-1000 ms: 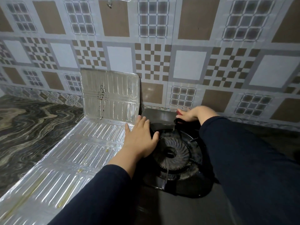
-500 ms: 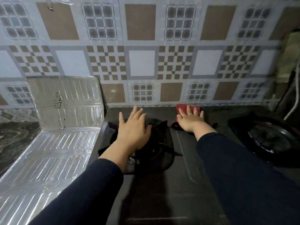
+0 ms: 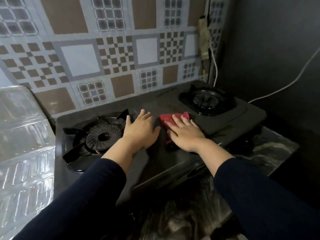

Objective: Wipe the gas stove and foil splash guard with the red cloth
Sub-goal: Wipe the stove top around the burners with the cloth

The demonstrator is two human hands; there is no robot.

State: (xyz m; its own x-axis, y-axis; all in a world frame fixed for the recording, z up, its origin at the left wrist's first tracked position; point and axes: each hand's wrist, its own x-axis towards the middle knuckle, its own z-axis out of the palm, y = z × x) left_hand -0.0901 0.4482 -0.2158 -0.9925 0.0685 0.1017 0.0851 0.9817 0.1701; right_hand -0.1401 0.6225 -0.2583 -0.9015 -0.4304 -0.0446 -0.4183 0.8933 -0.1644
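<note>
Head view: black two-burner gas stove (image 3: 173,163) is seen on a dark marbled table (image 3: 275,151), set against a patterned tile wall (image 3: 107,54). Right hand (image 3: 186,135) is laid flat, palm down, fingers spread, pressed on the red cloth (image 3: 170,119); no closed grip, the cloth is pinned under the palm rather than pinched. The cloth is located on the stove top's centre strip, between the two burners, with its far edge showing beyond the fingertips. Left hand (image 3: 141,129) is laid flat and open on the stove top, nothing held, just right of the left burner (image 3: 102,136) and close beside the right hand, not touching it. Right burner (image 3: 207,101) is seen near the far right corner. Foil splash guard (image 3: 22,153) is positioned left of the stove, one panel upright at the wall, the rest lying flat. A white cable (image 3: 277,88) is seen along the dark side wall. Both forearms are covered by dark navy sleeves (image 3: 259,196).
</note>
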